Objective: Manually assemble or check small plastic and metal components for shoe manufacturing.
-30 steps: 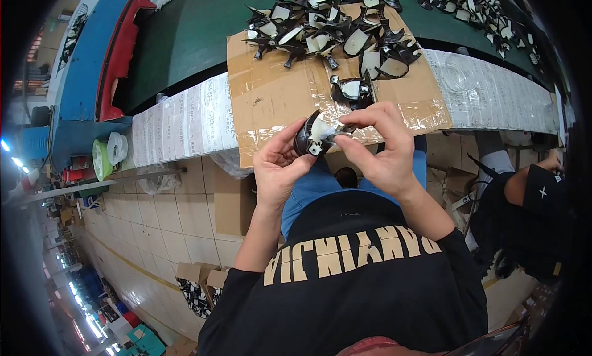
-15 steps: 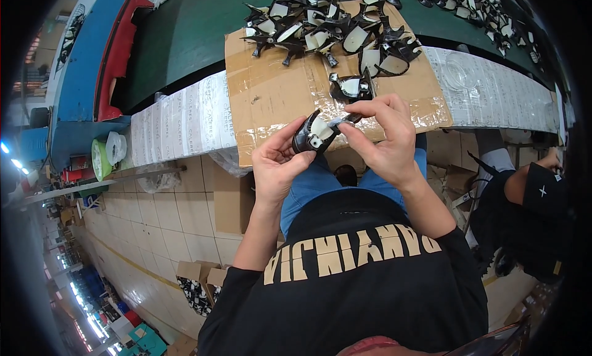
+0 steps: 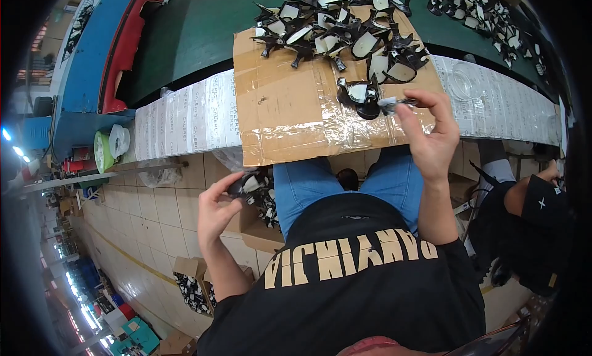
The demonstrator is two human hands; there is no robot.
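My left hand (image 3: 216,211) is low on the left, past the cardboard's near edge. Its thumb and fingers are round a shiny black shoe heel (image 3: 236,186), slightly blurred. Below it stands an open carton (image 3: 262,235) holding several black and white heels. Raised over the cardboard, my right hand (image 3: 431,134) pinches a slim dark tool (image 3: 394,102) with a whitish tip; I cannot make out its exact kind. Just left of that tip, a black heel with a pale inner face (image 3: 359,92) lies apart from the heap. The heap of heels (image 3: 327,29) covers the cardboard's far part.
The cardboard sheet (image 3: 283,112) rests on a white wrapped ledge (image 3: 185,118) before a green belt (image 3: 191,38). More heels (image 3: 484,16) lie at the far right. Another carton (image 3: 191,269) stands on the tiled floor. A co-worker in black (image 3: 518,232) sits at right.
My left hand has carried the heel from above the cardboard down to the left, over the carton. My right hand has moved right with the tool, away from that heel.
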